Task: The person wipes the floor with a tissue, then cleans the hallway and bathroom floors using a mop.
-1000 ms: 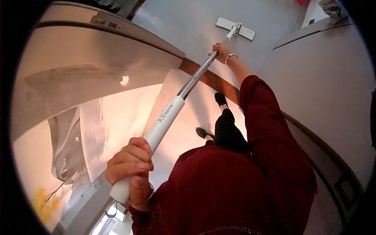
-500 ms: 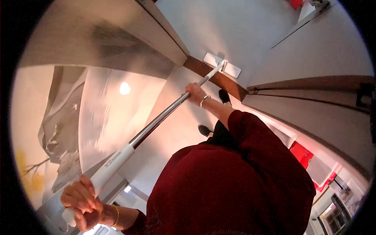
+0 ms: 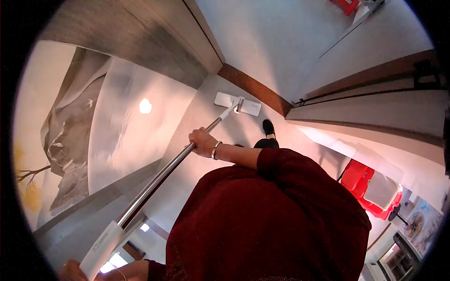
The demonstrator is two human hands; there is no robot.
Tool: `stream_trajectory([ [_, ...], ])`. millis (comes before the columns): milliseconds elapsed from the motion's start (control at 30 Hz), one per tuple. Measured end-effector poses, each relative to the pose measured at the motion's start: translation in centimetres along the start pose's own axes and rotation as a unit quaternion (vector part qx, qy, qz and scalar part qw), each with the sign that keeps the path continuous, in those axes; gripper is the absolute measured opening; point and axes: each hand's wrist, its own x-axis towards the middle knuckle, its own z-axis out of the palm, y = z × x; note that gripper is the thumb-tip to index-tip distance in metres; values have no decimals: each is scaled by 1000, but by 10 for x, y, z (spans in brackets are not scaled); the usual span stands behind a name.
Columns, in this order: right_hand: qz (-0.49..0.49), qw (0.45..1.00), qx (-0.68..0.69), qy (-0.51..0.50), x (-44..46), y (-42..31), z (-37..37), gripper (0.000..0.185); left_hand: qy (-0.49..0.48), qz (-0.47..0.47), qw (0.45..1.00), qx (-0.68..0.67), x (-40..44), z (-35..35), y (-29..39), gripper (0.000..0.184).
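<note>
A flat mop with a white rectangular head (image 3: 251, 108), a shiny metal pole (image 3: 157, 182) and a white grip (image 3: 101, 248) runs diagonally across the view. My right hand (image 3: 205, 142), with a silver bangle on its wrist, is closed around the pole partway up from the head. At the lower left edge, my left hand (image 3: 72, 271) is wrapped about the white grip, partly cut off by the dark border. The mop head lies on the pale floor (image 3: 197, 110) just on my side of a brown threshold strip (image 3: 255, 88).
My black shoe (image 3: 268, 127) stands near the mop head. A wall with a mountain picture (image 3: 75, 136) rises on the left. To the right are a door (image 3: 365, 107), a red chair (image 3: 356, 178) with a pale item on it, and a fan (image 3: 414, 225).
The mop head has come back from across the threshold strip onto the nearer floor. Both hands have moved toward the lower left with the pole, and my view has shifted.
</note>
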Motion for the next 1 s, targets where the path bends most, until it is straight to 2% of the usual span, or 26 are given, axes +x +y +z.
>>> stream_trajectory([
  [33,-5,1000,-17,16,1,-2,-4,26,9,10,1000,-1,1,5,-3,22],
  [67,-9,999,-34,32,5,1,-10,26,65,50,997,1,4,16,-11,30],
  [133,-23,995,-69,71,11,13,-26,28,106,60,992,-26,6,20,-27,31],
  [167,-26,986,-104,127,13,23,-41,29,125,66,989,-41,6,23,-39,32],
  [233,1,974,-159,161,26,56,-70,29,163,78,981,-72,5,26,-65,34],
  [267,26,984,-141,107,28,72,-94,31,184,85,975,-87,4,28,-76,35],
  [300,85,976,-196,33,35,86,-119,33,262,47,963,38,0,31,-83,24],
  [333,85,971,-167,145,36,126,-118,37,164,19,986,-22,5,33,-108,29],
  [367,93,967,-153,179,34,151,-137,38,199,4,980,26,1,34,-127,34],
  [400,90,957,-153,227,31,166,-161,36,166,-2,975,144,3,46,-154,37],
  [433,89,952,-161,245,27,186,-179,30,176,-22,980,91,18,73,-180,31],
  [467,91,946,-178,254,22,211,-196,25,141,-22,983,116,23,85,-205,27],
  [500,94,943,-192,254,17,235,-210,21,78,-61,982,160,29,99,-223,26],
  [533,96,943,-194,251,11,256,-223,19,40,-101,984,141,31,107,-240,24],
  [567,73,938,-235,244,3,280,-234,18,4,-94,990,107,41,125,-264,18],
  [633,86,967,-34,236,-3,356,-224,20,-63,-139,987,41,38,143,-290,13],
  [700,96,952,-234,173,-21,315,-244,21,-99,-157,981,53,37,145,-287,13],
  [733,128,953,-222,162,-21,288,-245,22,-78,-159,982,60,35,144,-282,13],
  [800,100,961,-196,167,-22,300,-216,24,-36,-152,985,76,33,135,-271,13],
  [833,87,965,-182,168,-24,304,-199,25,-87,-139,983,81,32,117,-260,17],
  [900,119,968,-137,175,-23,276,-163,28,-65,-122,983,124,26,89,-230,19],
  [933,76,968,-162,176,-23,250,-149,29,-150,-115,975,115,31,61,-212,17],
  [967,31,966,-187,176,-23,221,-136,31,-113,-107,983,95,30,54,-197,15],
  [1000,55,973,-187,119,-21,201,-117,33,-161,-105,978,78,35,36,-178,14],
])
